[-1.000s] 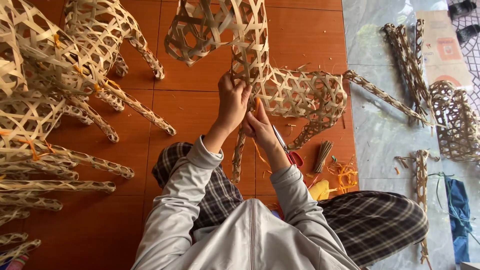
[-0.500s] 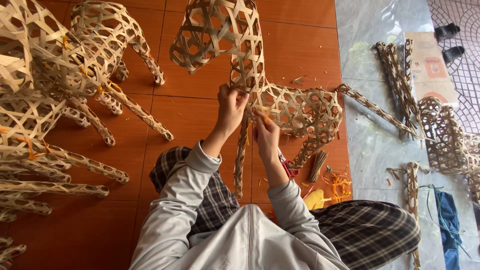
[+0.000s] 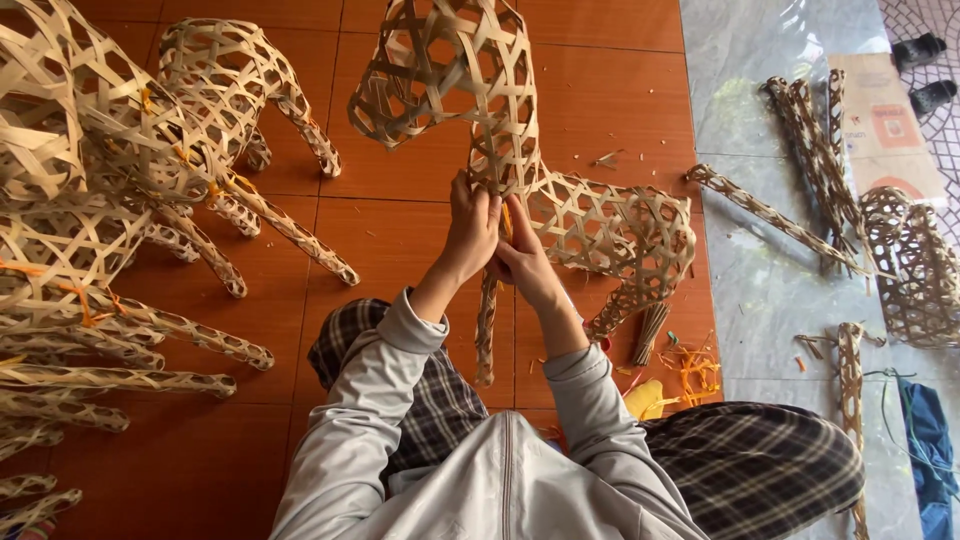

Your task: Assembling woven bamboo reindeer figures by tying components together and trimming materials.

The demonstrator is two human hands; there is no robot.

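Bamboo strips, pale and flat, make up the woven animal figure (image 3: 560,200) that stands on the orange-brown tiled floor (image 3: 620,90) straight ahead of the seated person, its openwork head and neck rising toward the top of the view and its body running off to the right. Both hands meet at the base of the neck, where it joins the body: the left hand (image 3: 470,228) is closed around the lattice there, and the right hand (image 3: 520,255), touching it, pinches what looks like a single strip against the weave. To do this well, I judge, the left hand should steady the joint while the right works the strip with even tension, so the hexagonal openings are not pulled out of shape. One front leg (image 3: 486,330) hangs between the forearms. Finished woven figures (image 3: 120,180) crowd the left; loose woven legs (image 3: 810,130) lie on the grey slab (image 3: 760,60) at right.
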